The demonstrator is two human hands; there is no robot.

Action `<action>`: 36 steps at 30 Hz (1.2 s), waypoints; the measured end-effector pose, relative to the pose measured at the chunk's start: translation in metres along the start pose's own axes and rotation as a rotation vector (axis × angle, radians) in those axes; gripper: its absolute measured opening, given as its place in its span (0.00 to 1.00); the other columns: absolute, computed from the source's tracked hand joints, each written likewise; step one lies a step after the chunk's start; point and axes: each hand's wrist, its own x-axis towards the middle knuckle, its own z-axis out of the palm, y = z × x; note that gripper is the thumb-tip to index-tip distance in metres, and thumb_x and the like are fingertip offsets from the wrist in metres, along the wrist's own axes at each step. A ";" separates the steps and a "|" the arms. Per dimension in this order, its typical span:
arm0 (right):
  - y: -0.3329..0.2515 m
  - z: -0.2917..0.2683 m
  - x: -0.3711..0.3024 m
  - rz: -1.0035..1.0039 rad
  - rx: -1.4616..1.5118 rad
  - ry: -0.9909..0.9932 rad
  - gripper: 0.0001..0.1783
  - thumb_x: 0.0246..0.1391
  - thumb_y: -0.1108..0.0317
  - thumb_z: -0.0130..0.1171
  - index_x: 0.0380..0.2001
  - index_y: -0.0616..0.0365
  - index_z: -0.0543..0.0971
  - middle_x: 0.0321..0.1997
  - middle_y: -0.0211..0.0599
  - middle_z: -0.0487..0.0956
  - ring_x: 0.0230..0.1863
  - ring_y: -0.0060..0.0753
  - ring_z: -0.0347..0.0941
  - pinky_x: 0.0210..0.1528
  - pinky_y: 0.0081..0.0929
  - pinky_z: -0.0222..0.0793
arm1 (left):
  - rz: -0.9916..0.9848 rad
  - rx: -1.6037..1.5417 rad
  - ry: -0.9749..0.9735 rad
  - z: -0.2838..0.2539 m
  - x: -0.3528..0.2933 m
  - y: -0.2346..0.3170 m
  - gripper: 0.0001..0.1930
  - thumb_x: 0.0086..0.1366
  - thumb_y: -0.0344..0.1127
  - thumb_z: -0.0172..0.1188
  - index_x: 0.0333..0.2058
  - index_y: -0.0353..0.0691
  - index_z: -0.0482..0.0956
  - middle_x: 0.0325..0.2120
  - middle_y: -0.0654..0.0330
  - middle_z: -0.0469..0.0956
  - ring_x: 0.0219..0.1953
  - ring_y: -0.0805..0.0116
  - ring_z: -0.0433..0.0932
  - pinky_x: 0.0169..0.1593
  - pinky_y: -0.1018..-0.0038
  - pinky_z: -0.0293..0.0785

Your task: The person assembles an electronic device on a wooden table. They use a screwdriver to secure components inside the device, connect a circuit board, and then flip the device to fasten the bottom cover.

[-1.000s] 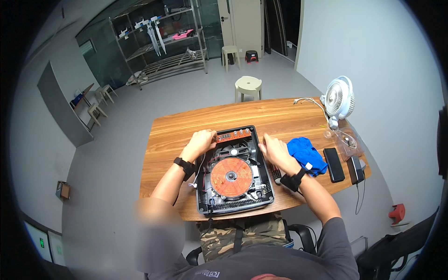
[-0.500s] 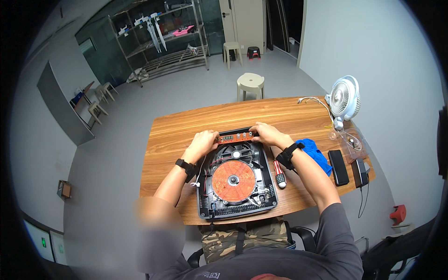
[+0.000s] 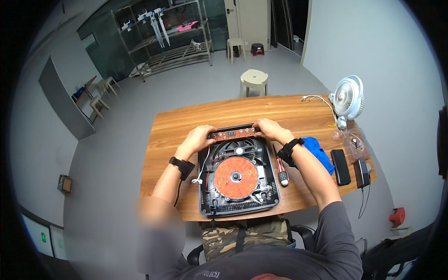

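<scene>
1. Fingers of the person's left hand (image 3: pixel 198 138) are closed around the left end of a long orange-red circuit-board strip (image 3: pixel 233 135), thumb on the near side; how hard they press, I cannot tell from where I stand.
2. Fingers of the right hand (image 3: pixel 271 131) pinch the strip's other end in much the same way, so it lies crosswise between the two hands, just above the middle of the frame. A small dark display and a row of pale round buttons face up on it.
3. That strip sits at the far edge of an open black plastic housing (image 3: pixel 276 189), which lies in the centre of the frame with its insides bare.
4. Inside, nearer the person, is a flat round copper-orange coil (image 3: pixel 236 188) with a metal hub; between coil and strip sits a black-bladed cooling fan (image 3: pixel 227 149) with a white centre.
5. A thin white cable (image 3: pixel 202 170) hangs below the left hand, its plug by the housing's left side.
6. Just right of the housing lies a slim hand tool with a red-and-black handle (image 3: pixel 282 172); beyond it, partly behind the right forearm, is a crumpled bright-blue cloth (image 3: pixel 319 153).
7. Further right on the brown wood-grain desk (image 3: pixel 179 122) are a black oblong case (image 3: pixel 340 167) and a black box-shaped adapter (image 3: pixel 361 172), with a white desk fan (image 3: pixel 346 99) at the far right corner.
</scene>
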 end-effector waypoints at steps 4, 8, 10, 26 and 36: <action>-0.003 0.000 0.003 0.026 -0.004 -0.014 0.24 0.49 0.63 0.72 0.49 0.61 0.83 0.47 0.50 0.83 0.52 0.55 0.78 0.54 0.44 0.74 | -0.048 -0.081 -0.005 -0.005 -0.019 -0.033 0.21 0.53 0.31 0.70 0.48 0.35 0.82 0.45 0.49 0.83 0.51 0.50 0.81 0.56 0.61 0.77; 0.003 0.001 0.006 0.039 -0.017 -0.033 0.23 0.48 0.63 0.73 0.48 0.61 0.84 0.43 0.51 0.85 0.49 0.55 0.80 0.52 0.44 0.75 | -0.096 -0.125 0.006 0.001 -0.025 -0.037 0.22 0.52 0.29 0.72 0.48 0.33 0.82 0.44 0.49 0.80 0.50 0.50 0.80 0.55 0.63 0.78; -0.002 -0.003 0.006 0.059 -0.017 -0.048 0.23 0.49 0.63 0.73 0.48 0.60 0.84 0.44 0.51 0.84 0.49 0.55 0.80 0.52 0.44 0.75 | -0.113 -0.109 0.012 0.008 -0.026 -0.042 0.24 0.52 0.29 0.74 0.49 0.34 0.82 0.45 0.50 0.79 0.48 0.52 0.81 0.53 0.64 0.78; -0.005 -0.002 0.008 0.050 -0.045 -0.047 0.22 0.47 0.63 0.74 0.47 0.57 0.85 0.42 0.51 0.85 0.47 0.55 0.81 0.50 0.44 0.76 | -0.136 -0.208 0.018 0.015 -0.020 -0.050 0.21 0.51 0.31 0.77 0.45 0.35 0.85 0.36 0.51 0.84 0.38 0.57 0.83 0.44 0.66 0.79; -0.005 -0.006 0.011 0.017 -0.047 -0.071 0.22 0.48 0.63 0.73 0.46 0.59 0.85 0.41 0.53 0.84 0.46 0.57 0.80 0.49 0.45 0.76 | -0.174 -0.222 0.028 0.014 -0.019 -0.049 0.21 0.51 0.30 0.76 0.45 0.34 0.85 0.36 0.50 0.84 0.38 0.58 0.84 0.43 0.66 0.80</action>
